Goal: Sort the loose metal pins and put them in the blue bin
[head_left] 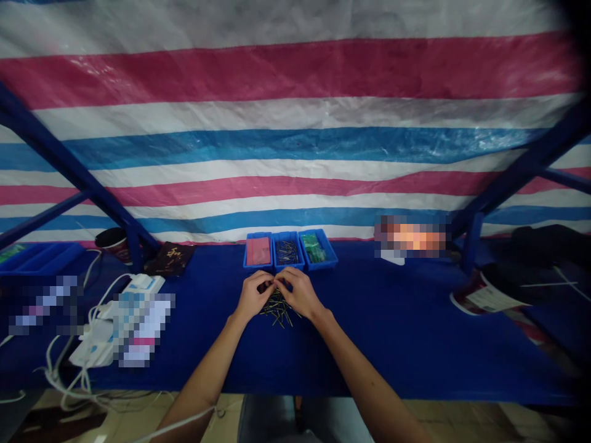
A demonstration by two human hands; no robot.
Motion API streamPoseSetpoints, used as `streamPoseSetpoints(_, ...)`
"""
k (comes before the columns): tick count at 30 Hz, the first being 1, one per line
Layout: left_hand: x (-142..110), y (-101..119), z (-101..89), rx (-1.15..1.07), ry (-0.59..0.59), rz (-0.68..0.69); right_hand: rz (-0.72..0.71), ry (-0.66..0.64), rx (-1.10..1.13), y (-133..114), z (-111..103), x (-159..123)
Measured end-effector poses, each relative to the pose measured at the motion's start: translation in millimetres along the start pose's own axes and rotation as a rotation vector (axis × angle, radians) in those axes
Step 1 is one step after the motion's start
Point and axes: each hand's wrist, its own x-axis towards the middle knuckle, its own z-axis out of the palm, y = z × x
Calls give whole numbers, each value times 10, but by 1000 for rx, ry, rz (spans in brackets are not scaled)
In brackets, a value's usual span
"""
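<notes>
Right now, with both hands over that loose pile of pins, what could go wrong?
The left hand and right hand meet just above the loose pins, so a slip might prick a finger or scatter them. Stray pins could be hard to spot on the dark blue table cover. The middle blue tray sits just beyond the hands, so a careless knock might spill the pins inside it.

Striped pink, white and blue tarp [295, 80] covers back wall, upper frame. Blue steel braces [69, 163] angle down both sides. Blue-covered table [415, 344] mid-frame; tiled floor [462, 418] along bottom edge.
</notes>
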Motion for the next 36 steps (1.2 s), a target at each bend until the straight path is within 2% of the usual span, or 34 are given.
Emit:
streamPoseSetpoints(5,0,-34,7,-54,43,-58,11,90,-40,80,47,-26)
streamPoseSetpoints(11,0,-65,28,-85,50,-138,19,52,-88,155,65,-113)
streamPoseSetpoints(18,22,3,5,-105,25,-64,21,24,-112,156,60,-160)
streamPoseSetpoints(26,34,-10,7,-44,-29,-110,45,72,-92,163,73,-186)
streamPoseSetpoints(36,28,10,10,-9,-85,-72,13,86,-44,185,78,-207)
